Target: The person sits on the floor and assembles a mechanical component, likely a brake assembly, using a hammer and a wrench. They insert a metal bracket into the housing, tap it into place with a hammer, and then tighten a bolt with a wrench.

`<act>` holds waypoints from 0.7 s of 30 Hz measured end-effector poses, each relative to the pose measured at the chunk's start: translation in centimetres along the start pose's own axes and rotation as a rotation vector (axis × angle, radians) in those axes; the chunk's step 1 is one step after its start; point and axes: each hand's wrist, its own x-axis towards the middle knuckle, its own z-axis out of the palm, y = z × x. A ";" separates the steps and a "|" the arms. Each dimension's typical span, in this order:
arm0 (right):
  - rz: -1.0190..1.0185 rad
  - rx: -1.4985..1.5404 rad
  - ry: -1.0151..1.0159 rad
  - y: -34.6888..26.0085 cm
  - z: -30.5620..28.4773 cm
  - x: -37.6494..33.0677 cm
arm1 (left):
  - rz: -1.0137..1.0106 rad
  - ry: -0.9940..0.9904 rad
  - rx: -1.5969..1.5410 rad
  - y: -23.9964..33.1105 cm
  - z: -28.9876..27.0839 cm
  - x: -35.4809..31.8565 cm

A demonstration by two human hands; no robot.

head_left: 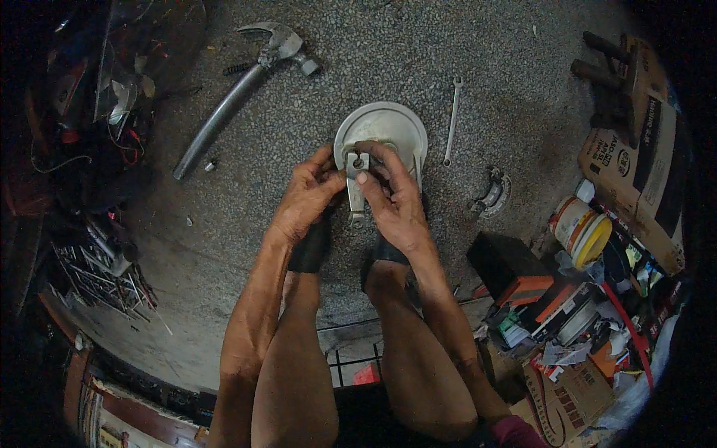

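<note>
In front of my feet, a round pale metal brake drum plate [385, 123] is tilted up from the speckled floor. A flat metal lever arm [356, 196] with a slotted clamp end lies across its near side. My right hand [396, 198] grips the lever arm, thumb on its face and index finger curled over its clamp end. My left hand [310, 193] is closed at the plate's left edge, its fingertips bent in beside the lever. The fingers partly hide where the plate and lever meet.
A claw hammer [231, 101] lies at far left, an open-end wrench [452, 123] right of the plate. Beyond my right hand rests a curved brake shoe part [493, 193]. Cartons [635, 160], a yellow-lidded tub [590, 243] and clutter crowd the right; metal rods [104, 272] lie left.
</note>
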 end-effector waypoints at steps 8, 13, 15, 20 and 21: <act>0.037 0.001 0.038 -0.7 0.0 -0.5 | 0.090 -0.003 0.115 0.3 0.0 0.4; 0.016 0.119 0.098 -0.6 -1.3 -0.8 | 0.019 0.031 0.180 1.4 0.5 0.2; 0.004 0.093 0.143 -0.5 -1.8 -0.9 | -0.003 0.042 0.175 1.0 0.4 0.3; 0.045 0.139 0.167 -0.4 -2.0 -0.9 | 0.107 0.030 0.223 -0.2 -0.1 0.6; 0.048 0.148 0.171 -0.2 -2.0 -0.9 | 0.107 0.027 0.260 -0.1 -0.1 0.6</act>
